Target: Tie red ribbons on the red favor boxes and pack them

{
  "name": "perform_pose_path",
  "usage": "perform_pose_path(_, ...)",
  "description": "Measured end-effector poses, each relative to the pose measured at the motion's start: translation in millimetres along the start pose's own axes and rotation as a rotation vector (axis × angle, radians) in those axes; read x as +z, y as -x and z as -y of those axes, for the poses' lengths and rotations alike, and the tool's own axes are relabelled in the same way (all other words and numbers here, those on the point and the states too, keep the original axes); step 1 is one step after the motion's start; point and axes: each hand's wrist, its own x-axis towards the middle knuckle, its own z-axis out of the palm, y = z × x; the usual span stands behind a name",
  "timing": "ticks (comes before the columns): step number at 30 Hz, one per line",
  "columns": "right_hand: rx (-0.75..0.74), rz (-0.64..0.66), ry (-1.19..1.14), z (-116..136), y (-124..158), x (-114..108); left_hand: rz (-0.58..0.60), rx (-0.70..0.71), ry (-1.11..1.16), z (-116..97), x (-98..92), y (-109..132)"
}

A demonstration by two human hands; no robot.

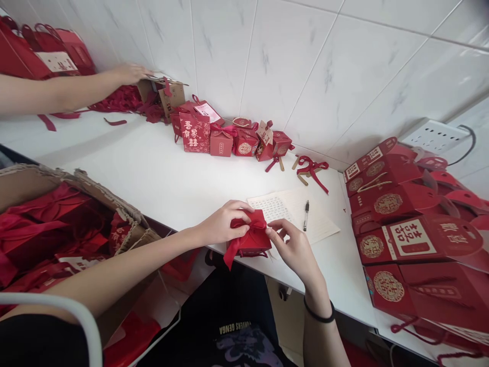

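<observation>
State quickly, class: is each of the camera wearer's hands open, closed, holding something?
Left hand: closed, holding the red ribbon bow on the red box.
Right hand: thumb and forefinger pinching the bow's other side.

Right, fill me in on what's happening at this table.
The left hand and right hand hold opposite sides of a shiny red ribbon bow on a small red cardboard box, at the edge of the white table. Another person's hand is at a brown cardboard box by the white tiled wall. Large red printed boxes stand on the right.
</observation>
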Motion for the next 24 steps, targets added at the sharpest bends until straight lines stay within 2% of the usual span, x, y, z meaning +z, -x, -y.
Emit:
perform_pose_path(8,0.143,0.103,-0.122,11,15,2,-0.052,-0.095,0.028,-11,0.3,-1)
perform_pose_path(17,0.320,0.270,-0.289,24,24,-1,-0.104,-0.044,-0.056,-7,5.9,1)
perform_pose_path(24,0.248,0.250,-0.333,20,27,2,-0.091,-0.068,-0.057,-7,4.2,0)
